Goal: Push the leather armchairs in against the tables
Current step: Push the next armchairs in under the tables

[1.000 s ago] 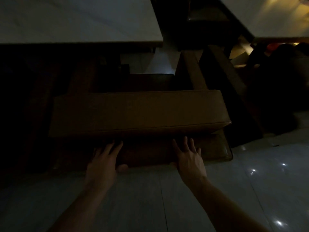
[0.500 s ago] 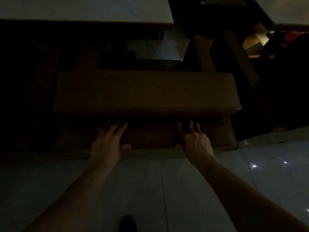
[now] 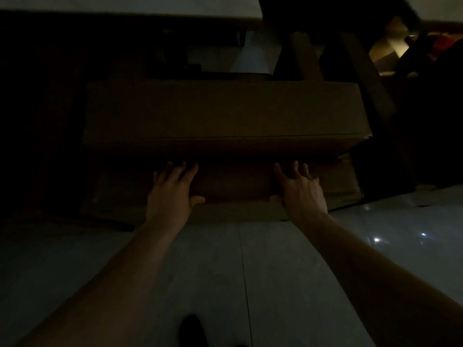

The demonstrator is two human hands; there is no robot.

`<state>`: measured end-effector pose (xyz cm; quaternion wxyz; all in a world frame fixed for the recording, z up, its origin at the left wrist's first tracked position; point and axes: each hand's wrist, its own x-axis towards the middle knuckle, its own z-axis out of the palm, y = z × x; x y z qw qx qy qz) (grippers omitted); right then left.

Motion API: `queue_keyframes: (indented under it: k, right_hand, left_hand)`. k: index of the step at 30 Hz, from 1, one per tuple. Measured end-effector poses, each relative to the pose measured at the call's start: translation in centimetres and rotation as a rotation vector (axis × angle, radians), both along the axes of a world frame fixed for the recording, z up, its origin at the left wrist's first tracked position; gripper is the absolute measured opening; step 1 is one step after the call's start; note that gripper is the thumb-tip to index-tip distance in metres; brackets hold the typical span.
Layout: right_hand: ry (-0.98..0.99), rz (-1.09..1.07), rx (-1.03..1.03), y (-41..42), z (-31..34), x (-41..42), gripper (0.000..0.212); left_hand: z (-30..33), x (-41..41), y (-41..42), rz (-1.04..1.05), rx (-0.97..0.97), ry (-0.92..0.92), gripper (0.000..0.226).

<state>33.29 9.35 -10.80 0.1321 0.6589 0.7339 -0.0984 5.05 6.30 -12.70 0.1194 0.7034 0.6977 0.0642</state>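
Pressing flat against the back panel of the brown leather armchair (image 3: 225, 113): left hand (image 3: 170, 194) and right hand (image 3: 302, 194), fingers spread and straight, thumbs splayed inward, gripping nothing. Sitting mid-scene, that armchair, its thick padded backrest top just beyond the fingertips and its front pointing toward the pale-topped table (image 3: 130, 7) at the far left, whose near edge overhangs the seat area; whether arms or seat already touch the table cannot be told in this dim light. Standing just to the right, a second dark chair (image 3: 363, 78), close by the armchair's right corner. Likely trouble from here: an uneven shove from one palm swinging the armchair askew so that corner scrapes the neighbour, or too hard a push knocking the arms into the table edge; also palms sliding on smooth leather, and feet slipping on the glossy tiled floor (image 3: 275, 271). No brand, label or legible writing anywhere.
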Motion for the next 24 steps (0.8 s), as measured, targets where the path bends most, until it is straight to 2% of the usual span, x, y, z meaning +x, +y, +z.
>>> queue_keyframes:
  k: [11, 24]
  right_hand:
    - [0.034, -0.007, 0.028, 1.3, -0.8, 0.5, 0.084]
    - [0.029, 0.031, 0.021, -1.2, -0.1, 1.9, 0.082]
  left_hand:
    - [-0.2, 0.4, 1.3, 0.023, 0.045, -0.011, 0.079]
    - [0.8, 2.1, -2.4, 0.067, 0.044, -0.026, 0.078]
